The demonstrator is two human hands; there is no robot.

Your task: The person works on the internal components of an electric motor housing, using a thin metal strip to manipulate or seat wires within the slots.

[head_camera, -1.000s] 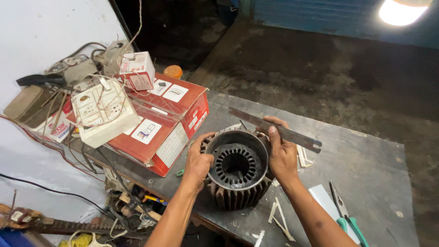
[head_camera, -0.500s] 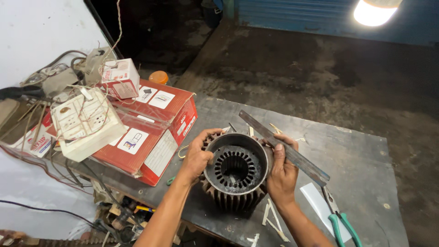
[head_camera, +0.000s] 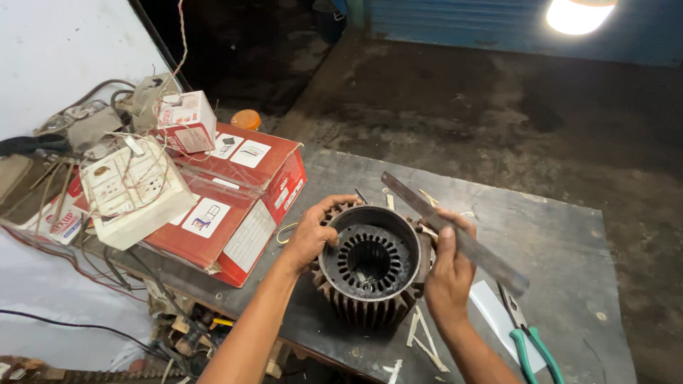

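Head view: one camera, looking down at a dark table (head_camera: 555,235).
Landmark: the stator (head_camera: 370,263), a round finned metal housing with a slotted core, stands on the table near its front edge.
Left hand (head_camera: 313,231): wrapped against the stator's left side, fingers curled over the upper rim, holding it.
Right hand (head_camera: 449,267): at the stator's right side, fingers closed on a metal strip; the palm lies against the housing.
Strip (head_camera: 455,231): long, flat, grey; it runs slantwise from behind the stator's upper right rim down to the right, past the right hand.
Pliers (head_camera: 530,341): green handles, lying on the table right of the stator, near the front corner.
White card (head_camera: 494,309): flat on the table just right of the right hand, partly under the pliers.
Paper slips (head_camera: 427,338): thin pale strips on the table in front of the stator, to its right.
Red box (head_camera: 242,206): left of the stator, close to the left hand.
Switchboard (head_camera: 131,188): white, wired, lying on the red box, well left of the stator.
Lamp (head_camera: 580,14): bright, far behind the stator, to the right.
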